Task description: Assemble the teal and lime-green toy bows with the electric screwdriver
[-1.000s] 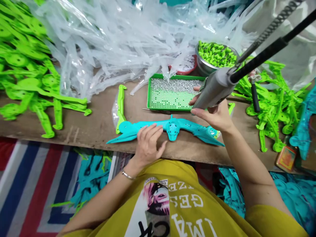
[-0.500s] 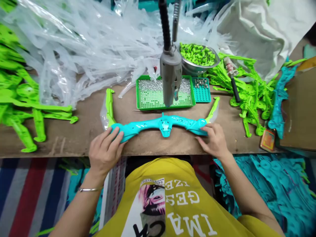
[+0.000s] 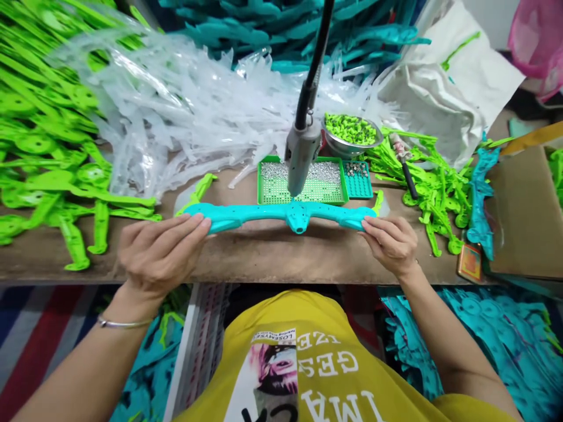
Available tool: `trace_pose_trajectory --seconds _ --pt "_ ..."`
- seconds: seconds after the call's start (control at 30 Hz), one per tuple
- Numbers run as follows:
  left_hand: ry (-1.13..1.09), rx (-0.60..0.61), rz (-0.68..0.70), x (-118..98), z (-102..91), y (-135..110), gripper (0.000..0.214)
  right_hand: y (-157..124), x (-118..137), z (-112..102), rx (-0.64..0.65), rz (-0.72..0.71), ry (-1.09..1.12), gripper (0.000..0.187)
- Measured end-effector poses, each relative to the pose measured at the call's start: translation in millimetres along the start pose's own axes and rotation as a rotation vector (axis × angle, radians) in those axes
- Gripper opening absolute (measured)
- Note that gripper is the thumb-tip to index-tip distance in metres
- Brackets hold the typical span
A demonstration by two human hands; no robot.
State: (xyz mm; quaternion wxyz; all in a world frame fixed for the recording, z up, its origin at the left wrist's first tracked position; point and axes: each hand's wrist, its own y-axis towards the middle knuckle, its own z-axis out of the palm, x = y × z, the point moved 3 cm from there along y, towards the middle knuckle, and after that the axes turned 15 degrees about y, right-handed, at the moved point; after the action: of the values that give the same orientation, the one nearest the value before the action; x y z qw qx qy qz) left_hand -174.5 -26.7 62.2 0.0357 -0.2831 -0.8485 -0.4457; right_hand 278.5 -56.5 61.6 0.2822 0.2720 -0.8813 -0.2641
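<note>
Both hands are on it: the left hand (image 3: 158, 255) pinches one tip of the long turquoise plastic bow-shaped piece (image 3: 264, 212), and the right hand (image 3: 391, 243) closes its fingers on the other tip. The piece stretches over the wooden bench (image 3: 272, 258), just in front of the green perforated screw tray (image 3: 325, 190). A grey hanging power screwdriver (image 3: 302, 155) dangles over that tray's front edge.

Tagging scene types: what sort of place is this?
Probably a small toy-assembly workshop: heaps of identical green plastic parts on the workbench, a hanging electric screwdriver over a green screw tray, and the left hand and right hand holding a teal toy bow.
</note>
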Motion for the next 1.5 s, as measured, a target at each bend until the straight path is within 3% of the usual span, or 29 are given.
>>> trace_pose_trajectory --seconds 0.13,0.3,0.47,0.63,0.73,0.87,1.0,1.13,1.27,1.37,1.5 --pt "-0.038 0.018 0.061 -0.7 -12.4 13.1 0.051 2.4 12.7 -4.8 0.001 -0.105 -0.031 0.033" --pt "0.021 0.275 0.062 -20.2 -18.4 17.1 0.035 -29.1 32.5 4.3 0.013 -0.158 -0.053 0.031" --pt "-0.148 0.509 0.100 -51.6 20.7 8.1 0.057 -65.4 36.9 25.8 0.059 -0.099 -0.079 0.016" --pt "-0.312 0.656 0.123 -69.4 59.8 -0.2 0.056 -71.6 32.9 23.6 0.119 0.022 0.046 0.023" --pt "-0.403 0.696 0.099 -82.5 60.5 11.1 0.056 -58.3 30.6 17.8 0.127 0.106 0.108 0.033" --pt "-0.578 0.670 0.069 -118.7 52.6 45.2 0.068 -30.4 25.5 22.8 0.144 0.173 0.176 0.041" --pt "-0.498 0.688 0.096 -159.3 61.0 68.9 0.075 -1.4 12.7 30.3 0.099 0.201 0.209 0.036" --pt "-0.465 0.772 0.012 -179.3 77.4 70.7 0.052 33.1 -15.0 23.1 -0.023 0.235 0.209 0.025" --pt "-0.450 0.794 -0.080 -188.2 77.1 63.5 0.040 74.1 -45.9 19.6 -0.080 0.301 0.231 0.016" --pt "-0.435 0.782 -0.104 -194.2 70.4 59.6 0.040 102.6 -59.5 38.3 0.031 0.324 0.312 0.009" --pt "-0.450 0.775 -0.149 -197.6 65.3 58.4 0.045 130.5 -66.4 84.9 0.206 0.270 0.358 0.011"
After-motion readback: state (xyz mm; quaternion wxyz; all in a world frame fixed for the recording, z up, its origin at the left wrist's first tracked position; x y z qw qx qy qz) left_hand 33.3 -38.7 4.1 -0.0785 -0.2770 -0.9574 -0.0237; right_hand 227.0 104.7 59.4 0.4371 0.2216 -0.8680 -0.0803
